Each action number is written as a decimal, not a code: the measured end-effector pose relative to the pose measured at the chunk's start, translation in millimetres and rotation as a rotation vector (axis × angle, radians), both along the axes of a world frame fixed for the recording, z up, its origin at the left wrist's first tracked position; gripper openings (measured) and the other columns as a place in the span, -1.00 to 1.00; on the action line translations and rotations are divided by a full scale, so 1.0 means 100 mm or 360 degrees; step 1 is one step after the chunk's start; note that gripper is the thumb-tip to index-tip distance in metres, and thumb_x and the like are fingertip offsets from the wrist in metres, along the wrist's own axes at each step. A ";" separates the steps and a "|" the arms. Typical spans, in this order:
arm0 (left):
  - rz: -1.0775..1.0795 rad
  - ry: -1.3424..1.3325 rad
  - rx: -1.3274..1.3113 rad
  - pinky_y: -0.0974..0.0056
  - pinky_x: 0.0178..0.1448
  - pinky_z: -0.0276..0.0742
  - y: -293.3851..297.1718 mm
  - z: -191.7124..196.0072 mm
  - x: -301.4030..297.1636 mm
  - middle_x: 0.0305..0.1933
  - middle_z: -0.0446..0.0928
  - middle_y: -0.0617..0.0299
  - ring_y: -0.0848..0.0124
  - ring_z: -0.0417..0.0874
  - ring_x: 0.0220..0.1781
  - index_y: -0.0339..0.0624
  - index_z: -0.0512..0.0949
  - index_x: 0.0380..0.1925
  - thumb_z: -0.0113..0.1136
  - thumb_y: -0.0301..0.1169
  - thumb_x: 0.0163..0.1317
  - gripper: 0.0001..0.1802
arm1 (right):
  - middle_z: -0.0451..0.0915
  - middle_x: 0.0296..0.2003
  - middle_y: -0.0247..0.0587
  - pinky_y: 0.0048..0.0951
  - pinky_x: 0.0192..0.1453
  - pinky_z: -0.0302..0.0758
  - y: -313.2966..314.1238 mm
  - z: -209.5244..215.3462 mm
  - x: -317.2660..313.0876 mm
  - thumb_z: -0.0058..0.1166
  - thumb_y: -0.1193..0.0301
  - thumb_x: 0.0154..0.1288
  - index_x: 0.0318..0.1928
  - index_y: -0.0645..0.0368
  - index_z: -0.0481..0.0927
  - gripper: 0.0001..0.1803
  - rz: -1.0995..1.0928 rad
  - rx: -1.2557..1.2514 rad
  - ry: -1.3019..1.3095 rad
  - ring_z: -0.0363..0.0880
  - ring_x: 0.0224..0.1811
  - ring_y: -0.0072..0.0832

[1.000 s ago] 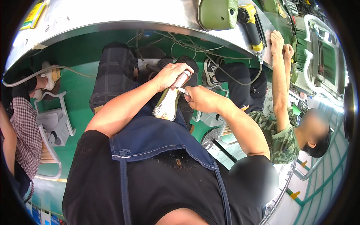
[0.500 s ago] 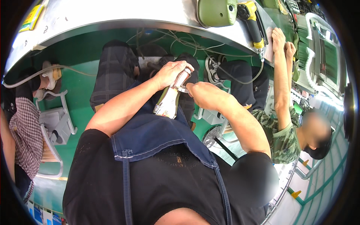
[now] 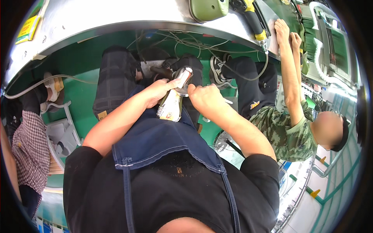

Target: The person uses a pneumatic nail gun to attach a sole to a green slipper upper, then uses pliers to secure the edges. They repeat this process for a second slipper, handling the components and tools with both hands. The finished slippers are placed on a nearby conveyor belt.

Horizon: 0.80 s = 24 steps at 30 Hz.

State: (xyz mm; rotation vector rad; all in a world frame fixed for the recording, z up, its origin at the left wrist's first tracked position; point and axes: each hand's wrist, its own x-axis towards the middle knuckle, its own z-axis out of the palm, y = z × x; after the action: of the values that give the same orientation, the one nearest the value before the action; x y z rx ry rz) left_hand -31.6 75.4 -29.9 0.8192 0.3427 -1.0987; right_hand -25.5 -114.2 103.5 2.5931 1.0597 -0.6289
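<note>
A bottle-like thing stands tilted above my lap. Its narrow upper part point(image 3: 184, 76) is shiny silver and brown, and its wider lower part point(image 3: 170, 108) is cream with a printed label. My left hand point(image 3: 160, 90) is closed around its side below the shiny top, thumb against it. On its other side my right hand point(image 3: 204, 97) is closed in a fist, knuckles beside a curved metal piece point(image 3: 182, 92) at the neck. A pale pointed end point(image 3: 228, 101) sticks out past the right hand; what its fingers hold is mostly hidden.
Ahead runs a metal worktable point(image 3: 116, 15) with a green rounded case point(image 3: 209, 9), a yellow-black power tool point(image 3: 254, 21) on a hose, and a yellow packet point(image 3: 28, 28). Cables hang beneath. A co-worker in a camouflage shirt point(image 3: 285, 134) sits at right, another person in a checked garment point(image 3: 32, 143) at left.
My left hand has slid down from the shiny top to the side of the bottle-like thing, uncovering the top. My right hand has shifted slightly left, still closed beside the neck.
</note>
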 end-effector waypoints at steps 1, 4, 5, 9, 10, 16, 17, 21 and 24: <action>-0.0021 0.0045 -0.0049 0.15 0.07 0.69 0.04 0.07 0.01 -0.07 0.72 0.16 0.31 0.76 -0.08 -0.30 0.59 0.14 0.26 0.08 0.46 -0.38 | 0.61 -0.57 -0.26 -0.27 -0.41 0.54 0.02 0.01 -0.04 0.18 0.47 0.19 -0.30 0.13 0.48 -0.87 0.0030 -0.0039 -0.0113 0.70 -0.54 -0.35; -0.0060 0.0217 -0.0153 0.16 0.18 0.69 0.10 0.05 0.04 0.01 0.72 0.12 0.28 0.77 0.01 -0.32 0.61 0.12 0.27 -0.02 0.47 -0.45 | 0.59 -0.53 -0.31 -0.31 -0.43 0.43 0.14 -0.06 -0.24 0.14 0.41 0.23 -0.31 0.10 0.48 -0.89 0.0021 -0.0196 -0.0376 0.65 -0.52 -0.42; -0.0054 0.0216 -0.0150 0.15 0.18 0.70 0.09 0.06 0.05 0.01 0.72 0.11 0.28 0.77 0.00 -0.32 0.62 0.12 0.27 -0.03 0.47 -0.46 | 0.58 -0.52 -0.32 -0.32 -0.44 0.39 0.18 -0.10 -0.33 0.12 0.40 0.25 -0.31 0.10 0.48 -0.90 -0.0004 -0.0262 -0.0449 0.63 -0.51 -0.44; -0.0039 0.0203 -0.0082 0.13 0.15 0.72 0.05 0.04 0.05 0.01 0.74 0.08 0.27 0.78 -0.01 -0.31 0.64 0.09 0.29 -0.06 0.46 -0.50 | 0.57 -0.52 -0.28 -0.29 -0.45 0.50 0.21 -0.16 -0.49 0.08 0.41 0.26 -0.29 0.17 0.50 -0.89 -0.0111 -0.0251 -0.0620 0.66 -0.46 -0.41; -0.0056 0.0203 -0.0046 0.13 0.13 0.72 0.04 0.04 0.06 -0.01 0.74 0.08 0.27 0.79 -0.03 -0.31 0.64 0.07 0.29 -0.06 0.46 -0.51 | 0.59 -0.51 -0.21 -0.24 -0.41 0.55 0.19 -0.10 -0.43 0.09 0.42 0.26 -0.29 0.20 0.51 -0.89 -0.0150 -0.0187 -0.0407 0.70 -0.43 -0.36; -0.0020 0.0053 0.0073 0.19 -0.17 0.70 0.01 0.14 0.01 -0.26 0.73 0.13 0.35 0.75 -0.34 -0.30 0.68 -0.14 0.24 -0.06 0.48 -0.56 | 0.72 -0.29 0.17 0.06 -0.07 0.60 -0.18 0.86 0.38 0.08 0.41 0.40 0.03 0.26 0.62 -0.73 -0.0666 0.0216 0.0660 0.74 -0.20 0.11; -0.0024 0.0019 0.0084 0.21 -0.14 0.70 0.01 0.14 0.01 -0.23 0.74 0.13 0.36 0.75 -0.31 -0.31 0.68 -0.12 0.23 -0.06 0.50 -0.56 | 0.71 -0.30 0.15 0.04 -0.09 0.61 -0.21 1.06 0.54 0.11 0.43 0.37 0.00 0.27 0.60 -0.75 -0.0915 0.0305 0.0544 0.72 -0.22 0.12; -0.0047 -0.0081 0.0122 0.25 -0.07 0.69 -0.01 0.17 -0.01 -0.20 0.74 0.14 0.39 0.75 -0.27 -0.34 0.67 -0.07 0.18 -0.08 0.54 -0.55 | 0.69 -0.19 0.29 0.09 -0.01 0.61 -0.61 1.23 1.25 0.07 0.39 0.48 -0.02 0.30 0.50 -0.77 -0.0853 0.0792 -0.0676 0.70 -0.08 0.19; -0.0024 -0.0150 0.0187 0.24 -0.11 0.68 -0.03 0.09 -0.08 -0.16 0.71 0.10 0.41 0.73 -0.26 -0.43 0.57 0.03 0.19 -0.05 0.53 -0.47 | 0.68 -0.09 0.31 0.06 0.10 0.57 -0.90 1.02 1.98 0.16 0.27 0.46 0.22 0.34 0.46 -0.53 -0.0704 0.0738 -0.1083 0.66 0.03 0.20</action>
State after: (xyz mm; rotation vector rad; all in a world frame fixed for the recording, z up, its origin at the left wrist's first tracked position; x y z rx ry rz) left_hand -39.2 72.1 -20.6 0.9758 0.3247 -1.0579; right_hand 172.3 -204.7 205.4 3.0852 0.4412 0.4821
